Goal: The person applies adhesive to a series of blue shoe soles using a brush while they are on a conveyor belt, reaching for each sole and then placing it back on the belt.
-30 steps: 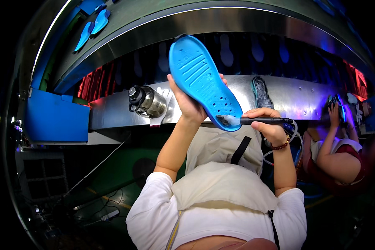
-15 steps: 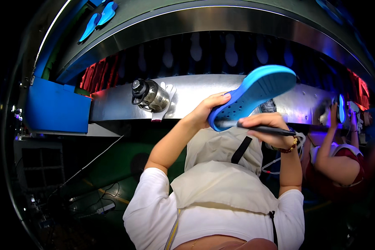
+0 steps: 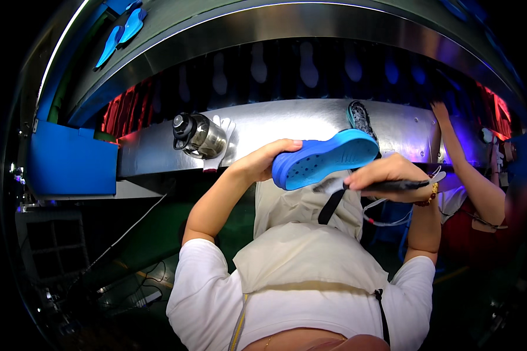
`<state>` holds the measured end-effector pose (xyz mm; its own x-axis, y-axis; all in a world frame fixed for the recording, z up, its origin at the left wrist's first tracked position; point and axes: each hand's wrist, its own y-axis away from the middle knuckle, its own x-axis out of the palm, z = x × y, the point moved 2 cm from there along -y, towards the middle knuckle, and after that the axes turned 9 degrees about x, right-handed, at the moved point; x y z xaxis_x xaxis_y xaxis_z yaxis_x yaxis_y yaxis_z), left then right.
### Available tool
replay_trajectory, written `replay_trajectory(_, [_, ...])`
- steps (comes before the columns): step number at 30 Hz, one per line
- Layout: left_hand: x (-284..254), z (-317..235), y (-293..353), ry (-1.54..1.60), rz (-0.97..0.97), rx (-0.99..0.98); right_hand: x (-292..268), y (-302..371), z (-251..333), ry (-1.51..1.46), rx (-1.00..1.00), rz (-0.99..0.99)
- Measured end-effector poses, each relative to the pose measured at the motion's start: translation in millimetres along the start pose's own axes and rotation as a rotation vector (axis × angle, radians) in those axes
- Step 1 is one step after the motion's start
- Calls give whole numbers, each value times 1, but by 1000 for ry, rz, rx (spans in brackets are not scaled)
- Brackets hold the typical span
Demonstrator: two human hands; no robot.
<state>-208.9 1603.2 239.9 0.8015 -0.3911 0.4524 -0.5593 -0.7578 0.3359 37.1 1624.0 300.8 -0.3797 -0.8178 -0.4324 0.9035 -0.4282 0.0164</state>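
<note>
At near edge of metal bench (image 3: 287, 123), holding blue sole (image 3: 334, 157) up, tilted. Pinching perforated end only with left hand (image 3: 265, 159); could twist under pressure. Can't tell spread of hidden fingers. Pinching brush (image 3: 399, 186) with right hand (image 3: 392, 171); could jerk if snagging white tube (image 3: 392, 224).

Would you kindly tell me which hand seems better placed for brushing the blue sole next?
The right hand, I'd judge: it grips the black-handled brush, its tip close to the blue sole, which the left hand is busy holding.
</note>
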Motion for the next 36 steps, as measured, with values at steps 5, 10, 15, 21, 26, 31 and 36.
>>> replay_trajectory(5, [-7,-8,6,40,-1,119,9,1,-22,-60,-50,-147])
replay_trajectory(10, [-21,-3,10,107,-195,113,4,3,-33,-169,13,-371])
replay_trajectory(15, [-34,-11,15,91,-248,227,16,6,-30,-136,73,-282])
replay_trajectory(21, [-25,14,-33,771,80,556,22,-10,-20,-177,-78,-552])
replay_trajectory(26, [-7,44,-57,693,25,470,36,-37,-47,-256,233,-653])
replay_trajectory(31, [-24,36,-48,674,-134,570,69,-31,-5,404,-161,-511])
replay_trajectory(36, [-11,29,-42,699,-155,594,38,-26,-14,-193,87,-545])
